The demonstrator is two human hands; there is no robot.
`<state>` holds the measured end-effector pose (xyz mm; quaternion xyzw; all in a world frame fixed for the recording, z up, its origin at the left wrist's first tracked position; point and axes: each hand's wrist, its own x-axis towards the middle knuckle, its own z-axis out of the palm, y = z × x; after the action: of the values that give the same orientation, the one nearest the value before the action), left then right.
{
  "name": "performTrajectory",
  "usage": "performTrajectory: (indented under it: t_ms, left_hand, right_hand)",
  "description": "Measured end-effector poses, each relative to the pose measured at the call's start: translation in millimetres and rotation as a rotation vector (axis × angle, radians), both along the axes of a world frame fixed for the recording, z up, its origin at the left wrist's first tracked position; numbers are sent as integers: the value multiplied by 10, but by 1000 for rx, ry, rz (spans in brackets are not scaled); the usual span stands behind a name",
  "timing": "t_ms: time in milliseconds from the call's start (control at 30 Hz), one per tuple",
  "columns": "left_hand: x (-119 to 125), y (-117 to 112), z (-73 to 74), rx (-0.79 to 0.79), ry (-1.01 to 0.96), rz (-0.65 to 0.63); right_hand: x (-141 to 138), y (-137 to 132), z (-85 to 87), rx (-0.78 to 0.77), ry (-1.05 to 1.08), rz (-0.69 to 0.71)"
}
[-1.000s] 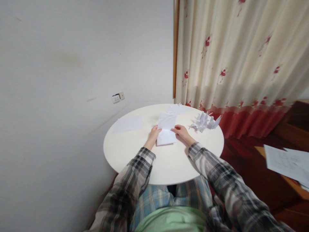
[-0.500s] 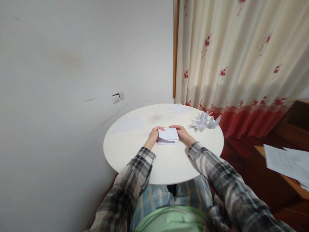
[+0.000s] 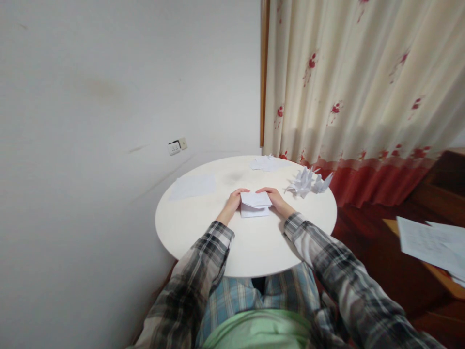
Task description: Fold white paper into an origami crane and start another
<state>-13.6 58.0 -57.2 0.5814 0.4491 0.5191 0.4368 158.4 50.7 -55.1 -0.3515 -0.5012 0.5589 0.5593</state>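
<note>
A white sheet of paper point(image 3: 255, 200), folded over, lies between my hands at the middle of the round white table point(image 3: 203, 228). Its upper layer stands slightly raised, leaving a gap at the edge nearest me. My left hand point(image 3: 233, 202) grips the paper's left side, thumb along the far edge. On the right side my right hand point(image 3: 275, 199) holds it, with the thumb on the top layer near the far corner. The undersides of both hands' grips are hidden by the paper.
Folded white paper shapes point(image 3: 304, 182) with pointed tips cluster at the table's right. A flat sheet point(image 3: 192, 186) lies at the left, and more paper pieces point(image 3: 267, 163) at the far edge. A wall stands close at left; written sheets point(image 3: 425, 240) rest on furniture at right.
The folded paper has shifted slightly right and its top layer has tilted, opening the gap at the right. My right thumb has moved a little onto the top layer.
</note>
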Motion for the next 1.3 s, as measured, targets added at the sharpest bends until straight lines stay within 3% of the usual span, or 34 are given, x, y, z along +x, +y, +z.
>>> performTrajectory:
  t_ms: [367, 700, 900, 1067, 1300]
  left_hand:
    - [-11, -81, 36, -42, 30, -221]
    - [5, -64, 26, -12, -21, -303]
    - [36, -28, -10, -60, -107, -206]
    - [19, -47, -12, -76, -143, -161]
    - [17, -11, -44, -97, -108, -151]
  right_hand:
    - [105, 28, -64, 125, -38, -58]
    - [99, 64, -92, 126, -38, -79]
    - [22, 117, -91, 25, -33, -174]
    - [-22, 20, -29, -19, 22, -15]
    - [-48, -54, 19, -43, 9, 4]
